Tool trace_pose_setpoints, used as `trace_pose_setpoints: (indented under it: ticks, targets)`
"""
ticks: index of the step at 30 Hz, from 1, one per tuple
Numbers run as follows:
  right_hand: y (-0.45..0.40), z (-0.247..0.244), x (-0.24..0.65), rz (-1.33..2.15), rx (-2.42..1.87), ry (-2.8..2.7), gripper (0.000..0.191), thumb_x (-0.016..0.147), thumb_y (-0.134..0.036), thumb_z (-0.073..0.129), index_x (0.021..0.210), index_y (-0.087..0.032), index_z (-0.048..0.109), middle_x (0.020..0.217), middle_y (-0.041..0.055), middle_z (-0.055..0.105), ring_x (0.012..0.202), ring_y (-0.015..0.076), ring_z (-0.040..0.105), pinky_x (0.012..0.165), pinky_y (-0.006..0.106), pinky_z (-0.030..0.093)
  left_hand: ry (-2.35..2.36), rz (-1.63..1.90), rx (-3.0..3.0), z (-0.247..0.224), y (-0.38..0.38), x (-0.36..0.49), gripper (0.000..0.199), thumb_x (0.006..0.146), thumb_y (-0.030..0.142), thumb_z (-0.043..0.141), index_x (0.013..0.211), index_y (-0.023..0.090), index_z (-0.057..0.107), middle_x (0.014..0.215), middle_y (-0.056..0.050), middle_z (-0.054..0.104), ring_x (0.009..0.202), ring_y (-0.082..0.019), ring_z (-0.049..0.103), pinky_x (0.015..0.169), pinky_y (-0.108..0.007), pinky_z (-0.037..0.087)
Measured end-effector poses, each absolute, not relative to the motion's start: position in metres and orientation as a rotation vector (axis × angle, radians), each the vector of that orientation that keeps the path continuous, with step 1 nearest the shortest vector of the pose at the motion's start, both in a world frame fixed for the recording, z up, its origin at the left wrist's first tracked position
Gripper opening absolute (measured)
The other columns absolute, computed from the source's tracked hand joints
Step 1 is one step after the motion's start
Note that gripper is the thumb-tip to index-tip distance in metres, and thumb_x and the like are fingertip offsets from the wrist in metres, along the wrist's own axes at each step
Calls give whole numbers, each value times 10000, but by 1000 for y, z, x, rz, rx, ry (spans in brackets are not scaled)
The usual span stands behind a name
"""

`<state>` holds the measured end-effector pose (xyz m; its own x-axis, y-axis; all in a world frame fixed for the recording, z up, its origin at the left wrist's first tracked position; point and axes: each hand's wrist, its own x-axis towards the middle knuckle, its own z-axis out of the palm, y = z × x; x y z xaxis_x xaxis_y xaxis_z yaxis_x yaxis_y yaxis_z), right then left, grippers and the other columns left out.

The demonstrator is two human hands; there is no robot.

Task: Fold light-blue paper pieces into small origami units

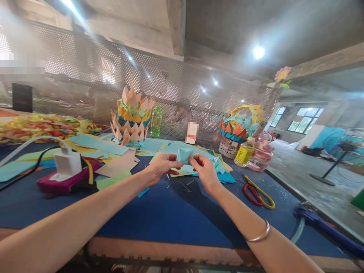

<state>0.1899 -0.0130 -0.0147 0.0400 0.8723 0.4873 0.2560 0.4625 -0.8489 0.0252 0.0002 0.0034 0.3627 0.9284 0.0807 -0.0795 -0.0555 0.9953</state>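
Observation:
Between my two hands is a small folded piece of light blue paper (185, 155), held up over the blue table mat (159, 216). My left hand (163, 167) pinches its left side between thumb and fingers. On the other side, my right hand (207, 171) grips the lower right corner the same way. Behind the hands lie loose sheets of light blue and yellow paper (159, 146). Another folded light blue paper piece (218, 165) rests just right of my right hand.
Scissors (257, 193) and a blue-handled glue gun (321, 223) lie at right. A magenta power strip (68, 182) with a white charger (67, 162) sits left. Farther back stand a layered paper flower (132, 117), a green bottle (156, 123), a yellow-labelled bottle (244, 153) and a paper basket (231, 146).

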Motion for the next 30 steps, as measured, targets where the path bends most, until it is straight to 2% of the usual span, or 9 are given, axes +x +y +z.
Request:
trace_pose_setpoints:
  ticks: [4,9,12,15,19,22,26,30]
  targets:
    - [-13,-14,189,630,-1057,-1482,297,739,-435,568,771,-144,620,682,17,551,620,123,450,572,242,398,807,1039,1279,7,-1,23,267,539,299,773,724,154,645,758,-17,580,723,-138,547,644,-274,487]
    - [-12,-14,191,577,-1029,-1467,348,702,-473,613,843,-155,631,701,8,542,638,125,458,590,244,399,915,1187,1398,5,5,22,213,571,319,735,672,162,632,662,4,593,627,-120,555,564,-240,476]
    - [-10,-11,195,545,-1023,-1445,384,718,-475,606,955,-173,632,595,-39,447,541,96,385,517,223,339,1028,1238,1668,0,11,21,161,601,300,702,676,174,635,553,24,571,501,-112,537,479,-229,459]
    - [-9,-10,198,666,-1040,-1467,387,746,-486,572,963,-173,640,506,-64,381,466,77,321,453,210,266,1048,1210,1744,-1,12,21,148,637,303,674,685,178,610,534,36,565,452,-120,571,450,-227,466]
    - [-11,-10,196,814,-1033,-1500,351,745,-476,570,867,-156,647,545,-26,535,472,77,413,472,206,322,947,1169,1596,1,9,22,237,645,351,680,754,156,602,656,19,625,534,-142,640,514,-244,513]
    - [-13,-10,195,834,-1063,-1491,316,748,-454,567,784,-147,634,621,9,611,508,90,482,496,211,368,899,1144,1454,3,8,20,287,623,364,711,766,140,601,667,15,647,608,-134,655,619,-250,531]
    - [-9,-10,199,551,-1119,-1617,266,764,-405,567,787,-157,660,671,21,610,576,116,498,557,237,408,918,1129,1447,3,8,19,267,610,345,728,719,130,612,656,-7,671,678,-127,650,717,-250,515]
    - [-9,-7,203,166,-1108,-1830,147,765,-294,602,842,-187,666,816,37,619,709,147,530,623,249,420,965,1083,1626,4,6,20,224,615,315,715,714,134,628,634,-6,664,648,-127,631,698,-251,496]
